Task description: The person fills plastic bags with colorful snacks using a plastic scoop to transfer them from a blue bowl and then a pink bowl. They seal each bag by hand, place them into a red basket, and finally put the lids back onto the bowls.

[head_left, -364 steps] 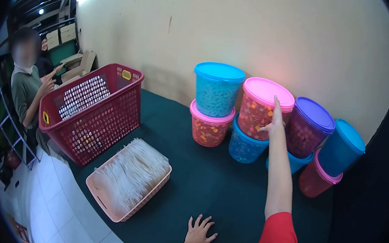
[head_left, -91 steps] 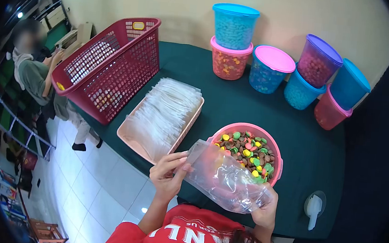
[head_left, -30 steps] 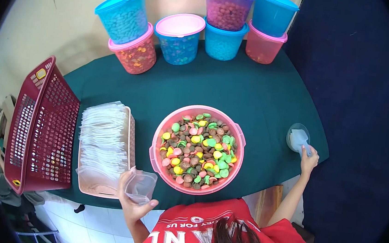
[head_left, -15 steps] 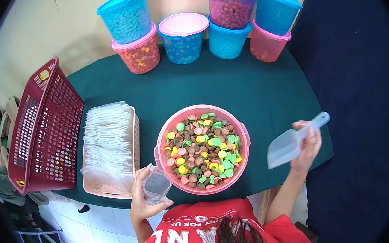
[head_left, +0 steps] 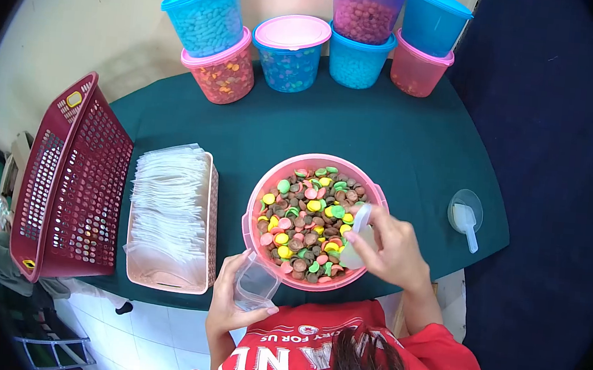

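Observation:
My left hand (head_left: 233,299) holds a clear plastic pouch (head_left: 257,284) beside the tub's lower left rim, its thumb and fingers keeping the mouth spread. My right hand (head_left: 398,254) is closed around the handle of a translucent scoop (head_left: 356,250), over the right side of the pink tub (head_left: 248,234). The scoop's blade is low among the candies and partly hidden by my fingers. Button-shaped candies (head_left: 299,238) in brown, green, yellow and pink fill the tub.
Left of the tub stands a pink basket (head_left: 212,248) packed with flat clear pouches (head_left: 168,202), beside a tall maroon basket (head_left: 92,188). Lidded candy tubs (head_left: 289,64) are stacked at the back. A small clear bowl (head_left: 459,198) with a small white scoop (head_left: 468,225) sits at the right.
My right hand has carried the scoop leftward from the table's right side into the candy tub. The small bowl and white scoop now show at right. My left hand still holds the pouch.

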`<state>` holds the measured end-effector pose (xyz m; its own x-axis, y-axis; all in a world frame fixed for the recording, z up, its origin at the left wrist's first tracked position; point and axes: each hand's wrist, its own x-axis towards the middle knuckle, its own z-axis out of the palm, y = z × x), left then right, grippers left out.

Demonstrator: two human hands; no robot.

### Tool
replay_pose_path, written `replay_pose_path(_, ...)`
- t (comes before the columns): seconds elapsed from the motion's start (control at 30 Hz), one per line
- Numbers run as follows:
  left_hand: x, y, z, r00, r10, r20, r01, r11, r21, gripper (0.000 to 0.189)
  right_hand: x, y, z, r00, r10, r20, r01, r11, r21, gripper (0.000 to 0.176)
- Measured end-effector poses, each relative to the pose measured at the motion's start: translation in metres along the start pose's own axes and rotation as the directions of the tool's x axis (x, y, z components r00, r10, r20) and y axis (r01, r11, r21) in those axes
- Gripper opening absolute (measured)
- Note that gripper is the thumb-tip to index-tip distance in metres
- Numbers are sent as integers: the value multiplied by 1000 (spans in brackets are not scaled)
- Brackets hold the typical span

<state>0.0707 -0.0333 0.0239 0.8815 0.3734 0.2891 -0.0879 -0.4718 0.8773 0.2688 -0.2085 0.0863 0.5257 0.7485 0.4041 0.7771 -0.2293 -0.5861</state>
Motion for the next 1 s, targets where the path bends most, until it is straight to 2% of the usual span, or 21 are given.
replay_pose_path(0.07,2,0,2,1000,2,5,-2,1000,2,87,-9,6,10,999,-5,34,7,999,-47,33)
replay_pose_path(0.13,2,-1,3,1000,-19,-21,19,1000,-12,86,-22,18,27,982,-84,-169,81,996,-24,32)
replay_pose_path(0.2,4,0,3,1000,-15,-26,15,1000,-16,86,-34,28,34,969,-132,-208,146,988,52,29)
replay_pose_path(0.27,5,0,4,999,-17,-31,17,1000,-22,86,-48,35,47,877,-152,-456,266,943,199,24)
replay_pose_path(0.3,4,0,5,999,-20,-34,20,1000,-15,86,-57,34,54,877,-155,-455,270,942,200,24)
replay_pose_path(0.37,5,0,5,999,-29,-35,29,1000,-6,86,-69,30,66,840,3,-543,212,918,334,21)
replay_pose_path(0.4,5,-1,5,999,-24,-35,24,1000,-10,86,-70,29,67,841,5,-542,211,917,337,21)
replay_pose_path(0.47,6,0,5,999,-23,-35,23,1000,-11,86,-73,27,66,850,-35,-526,178,958,225,20)
replay_pose_path(0.53,6,1,5,999,-24,-29,24,1000,-6,87,-78,29,66,850,24,-525,129,959,253,19)
replay_pose_path(0.6,6,0,5,999,-24,-27,24,1000,-3,87,-78,30,62,821,50,-568,55,985,166,18)
replay_pose_path(0.67,7,-1,5,999,-20,-25,20,1000,-2,87,-78,33,62,832,84,-549,6,987,160,17)
replay_pose_path(0.73,8,0,5,999,-21,-26,21,1000,13,88,-76,41,69,798,247,-550,-32,928,371,22)
replay_pose_path(0.77,8,0,5,999,-19,-27,20,1000,13,88,-76,47,70,822,246,-514,-60,934,352,28)
replay_pose_path(0.87,8,0,5,1000,-10,-29,10,1000,26,88,-69,47,64,843,272,-465,-129,940,316,32)
replay_pose_path(0.9,8,0,5,999,2,-35,-1,1000,29,88,-70,52,64,858,301,-416,-135,914,382,37)
replay_pose_path(1.0,9,1,5,999,9,-32,-8,999,33,87,-60,50,55,889,321,-325,-202,915,350,46)
